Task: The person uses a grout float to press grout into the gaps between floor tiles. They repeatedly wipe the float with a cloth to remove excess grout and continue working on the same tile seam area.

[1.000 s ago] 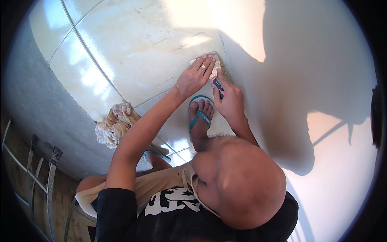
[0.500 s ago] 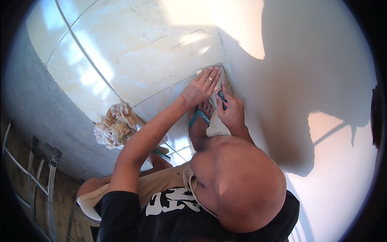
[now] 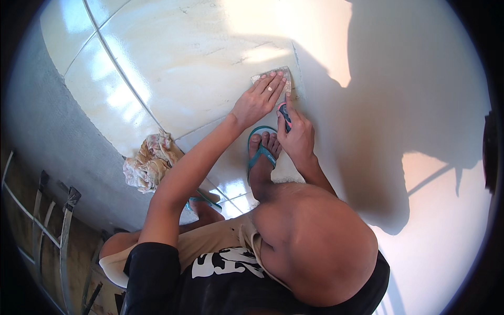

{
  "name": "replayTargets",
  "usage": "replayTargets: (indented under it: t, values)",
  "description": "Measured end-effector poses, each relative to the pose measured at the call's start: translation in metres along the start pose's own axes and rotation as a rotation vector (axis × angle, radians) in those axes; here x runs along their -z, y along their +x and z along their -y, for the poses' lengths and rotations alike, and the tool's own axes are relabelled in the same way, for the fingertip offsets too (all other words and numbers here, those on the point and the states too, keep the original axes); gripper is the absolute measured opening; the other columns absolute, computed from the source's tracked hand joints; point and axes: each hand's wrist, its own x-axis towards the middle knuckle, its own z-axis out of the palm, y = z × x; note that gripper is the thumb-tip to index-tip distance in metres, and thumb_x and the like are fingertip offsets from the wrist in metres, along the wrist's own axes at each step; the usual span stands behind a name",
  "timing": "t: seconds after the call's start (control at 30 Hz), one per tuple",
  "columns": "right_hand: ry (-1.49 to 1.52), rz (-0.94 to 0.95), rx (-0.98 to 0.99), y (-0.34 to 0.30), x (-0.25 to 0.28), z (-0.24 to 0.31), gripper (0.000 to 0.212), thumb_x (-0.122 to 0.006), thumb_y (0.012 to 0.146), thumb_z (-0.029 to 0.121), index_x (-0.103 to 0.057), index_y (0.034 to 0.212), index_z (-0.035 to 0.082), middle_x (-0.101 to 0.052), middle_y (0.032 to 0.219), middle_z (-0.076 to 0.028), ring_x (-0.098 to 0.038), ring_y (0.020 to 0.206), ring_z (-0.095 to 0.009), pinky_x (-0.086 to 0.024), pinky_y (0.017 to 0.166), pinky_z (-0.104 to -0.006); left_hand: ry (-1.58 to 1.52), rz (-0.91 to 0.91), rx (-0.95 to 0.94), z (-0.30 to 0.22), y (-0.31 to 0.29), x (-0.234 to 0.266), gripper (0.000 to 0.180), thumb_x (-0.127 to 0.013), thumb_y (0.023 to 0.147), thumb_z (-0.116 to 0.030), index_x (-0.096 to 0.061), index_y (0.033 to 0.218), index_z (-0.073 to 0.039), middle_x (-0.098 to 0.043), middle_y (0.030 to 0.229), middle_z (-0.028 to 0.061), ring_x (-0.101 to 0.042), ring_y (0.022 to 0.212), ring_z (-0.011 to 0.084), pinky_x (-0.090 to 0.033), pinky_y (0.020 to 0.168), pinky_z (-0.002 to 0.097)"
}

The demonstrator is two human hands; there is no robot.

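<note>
- The scraper [image 3: 284,109], with a dark handle marked in pinkish red, is just above the centre of the frame, near the line where the tiled floor [image 3: 173,63] meets a pale surface [image 3: 378,105] on the right.
- The right hand [image 3: 297,134] grasps the handle, its fingers wrapped round it and the index finger pointing up toward the blade [image 3: 288,86].
- The left hand [image 3: 259,98] reaches in from the lower left; its fingers are unclenched and extended, laid side by side over the broad, pale-smeared blade. A small pale spot shows on one finger.
- Just below the hands, near the middle of the frame, is a foot in a teal sandal [image 3: 261,149].
- A bent knee [image 3: 328,236] fills much of the lower centre, beside a black shirt [image 3: 210,291] with a white print.
- Left of centre, a crumpled, stained cloth [image 3: 149,163] lies at the edge of the tiles, beside a grey strip [image 3: 68,134].
- Metal rails [image 3: 64,236] stand in the lower left of the frame.
- A large shadow falls across the right side.
</note>
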Motion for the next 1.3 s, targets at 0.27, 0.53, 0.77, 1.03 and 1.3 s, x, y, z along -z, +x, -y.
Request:
replayTargets:
  t: [0.27, 0.53, 0.77, 1.03, 1.3]
  values:
    - [-0.128, 0.085, 0.058, 0.071, 0.013, 0.057, 0.045, -0.061, 0.102, 0.017, -0.063, 0.145, 0.004, -0.072, 0.085, -0.024, -0.073, 0.077, -0.041, -0.058, 0.069, -0.0515, 0.025, -0.222, 0.066, 0.065, 0.03, 0.017, 0.056, -0.075, 0.081, -0.004, -0.07, 0.137, -0.005, -0.074, 0.133, 0.0073, -0.073, 0.119, 0.0229, -0.063, 0.098, 0.0307]
    - [-0.152, 0.168, 0.021, 0.077, 0.018, 0.068, 0.043, -0.061, 0.1, 0.016, -0.067, 0.141, 0.004, -0.072, 0.081, -0.024, -0.073, 0.076, -0.041, -0.058, 0.069, -0.052, -0.031, -0.22, 0.112, 0.065, 0.024, 0.014, 0.052, -0.074, 0.081, -0.005, -0.071, 0.133, -0.005, -0.074, 0.131, 0.0091, -0.072, 0.118, 0.0231, -0.064, 0.091, 0.0316]
    - [-0.12, 0.169, 0.04, 0.081, 0.02, 0.064, 0.042, -0.063, 0.1, 0.015, -0.068, 0.14, 0.002, -0.071, 0.078, -0.024, -0.073, 0.072, -0.041, -0.058, 0.067, -0.0502, -0.026, -0.207, 0.057, 0.069, 0.024, 0.018, 0.053, -0.074, 0.082, -0.004, -0.069, 0.134, -0.001, -0.073, 0.132, 0.0115, -0.072, 0.118, 0.0262, -0.064, 0.093, 0.0322]
    - [-0.045, 0.181, 0.063, 0.091, 0.018, 0.073, 0.041, -0.061, 0.101, 0.015, -0.068, 0.139, 0.002, -0.071, 0.079, -0.024, -0.073, 0.072, -0.039, -0.058, 0.068, -0.0507, -0.009, -0.187, 0.101, 0.079, 0.022, 0.022, 0.051, -0.073, 0.085, -0.007, -0.069, 0.135, -0.002, -0.073, 0.133, 0.0121, -0.072, 0.119, 0.0249, -0.063, 0.095, 0.0319]
    - [-0.151, 0.206, 0.086, 0.07, 0.007, 0.093, 0.041, -0.059, 0.103, 0.016, -0.066, 0.141, 0.001, -0.07, 0.079, -0.025, -0.073, 0.072, -0.039, -0.057, 0.064, -0.0504, 0.04, -0.207, 0.136, 0.078, -0.005, 0.029, 0.049, -0.073, 0.086, -0.009, -0.071, 0.134, -0.003, -0.073, 0.134, 0.0092, -0.072, 0.117, 0.0221, -0.062, 0.1, 0.0309]
